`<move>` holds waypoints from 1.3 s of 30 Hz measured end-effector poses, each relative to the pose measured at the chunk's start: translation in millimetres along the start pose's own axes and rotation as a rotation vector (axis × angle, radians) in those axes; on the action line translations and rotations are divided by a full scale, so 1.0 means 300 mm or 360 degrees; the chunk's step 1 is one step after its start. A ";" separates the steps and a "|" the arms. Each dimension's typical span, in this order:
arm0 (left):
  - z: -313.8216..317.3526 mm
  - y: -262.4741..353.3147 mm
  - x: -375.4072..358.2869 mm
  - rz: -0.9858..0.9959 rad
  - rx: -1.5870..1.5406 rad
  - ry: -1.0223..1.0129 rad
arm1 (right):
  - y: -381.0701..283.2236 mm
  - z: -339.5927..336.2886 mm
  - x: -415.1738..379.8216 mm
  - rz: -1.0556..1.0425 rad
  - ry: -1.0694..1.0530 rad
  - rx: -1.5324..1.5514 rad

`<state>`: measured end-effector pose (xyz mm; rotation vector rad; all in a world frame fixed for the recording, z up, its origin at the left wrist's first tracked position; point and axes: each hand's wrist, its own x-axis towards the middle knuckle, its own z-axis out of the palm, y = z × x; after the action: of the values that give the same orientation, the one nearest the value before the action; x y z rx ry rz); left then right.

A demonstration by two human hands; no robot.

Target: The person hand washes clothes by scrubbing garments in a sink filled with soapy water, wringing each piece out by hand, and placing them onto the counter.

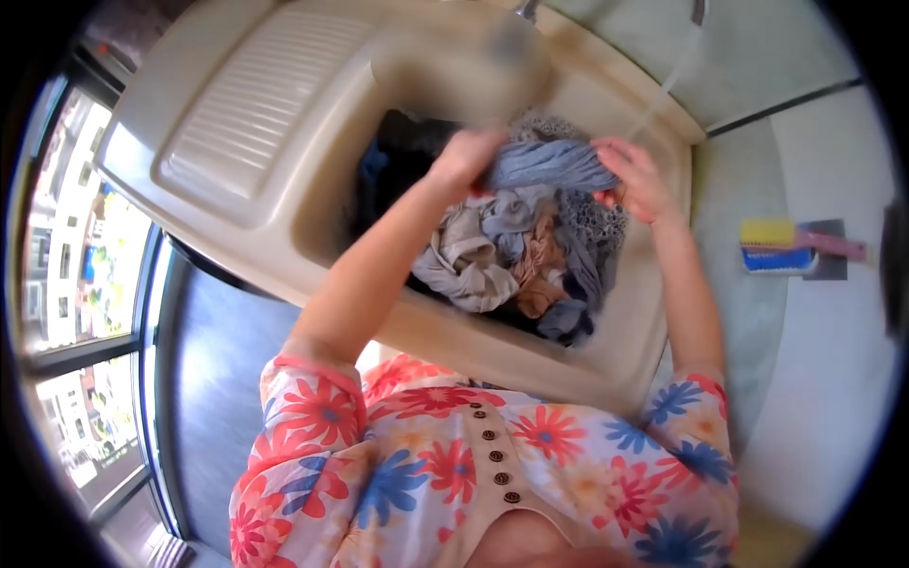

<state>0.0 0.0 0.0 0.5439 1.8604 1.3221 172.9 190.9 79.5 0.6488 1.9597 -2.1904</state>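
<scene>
A bunched blue-grey cloth [547, 167] stretches between my two hands above the basin. My left hand [469, 159] is closed round its left end, somewhat blurred. At the other end, my right hand [636, 178] grips the cloth between fingers and thumb. Below it lies a heap of crumpled laundry in the basin: a beige-grey garment [469, 260], a brown piece [543, 275], a patterned grey cloth [592, 213] and dark cloth at the left.
The cream laundry sink [331, 227] has a ribbed washboard [270, 90] on its left. A metal tap [526, 9] stands at the back. On the right wall hangs a yellow-and-blue brush [776, 248] with a pink handle. A window [85, 275] is at the left.
</scene>
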 end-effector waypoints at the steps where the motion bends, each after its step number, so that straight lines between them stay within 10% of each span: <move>1: -0.070 -0.009 0.025 -0.0399 -0.0165 -0.0319 | -0.035 0.045 0.016 -0.0237 0.0120 -0.0042; 5: -0.091 0.011 -0.059 -0.0021 0.0058 -0.0460 | -0.297 0.124 -0.175 -0.0897 0.0667 0.0247; 7: -0.171 0.041 -0.061 0.0105 0.0010 -0.0406 | -0.170 -0.077 -0.088 -0.1086 0.0656 -0.0780; 15: -0.481 0.103 -0.156 0.0561 0.0395 -0.0345 | -0.316 0.171 0.012 -0.0094 0.1176 -0.1125; 23: -0.626 0.208 -0.256 0.1560 0.0496 -0.0034 | -0.438 0.604 0.136 -0.0244 0.0659 -0.0956; 27: -0.673 0.179 -0.308 0.1033 0.0518 -0.0069 | -0.459 0.842 0.280 -0.0724 0.0398 -0.0642; 33: -1.090 0.046 -0.306 0.0863 -0.0146 0.0260 | -0.395 0.949 0.337 -0.0489 0.0136 -0.0285; 39: -1.725 -0.011 -0.368 0.0919 0.0990 0.1158 | -0.155 0.823 0.238 -0.0017 0.0275 -0.0277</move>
<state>-340.4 -387.6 118.0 1.0848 2.9091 1.3878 35.3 -29.1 109.2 0.8257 2.2117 -1.9991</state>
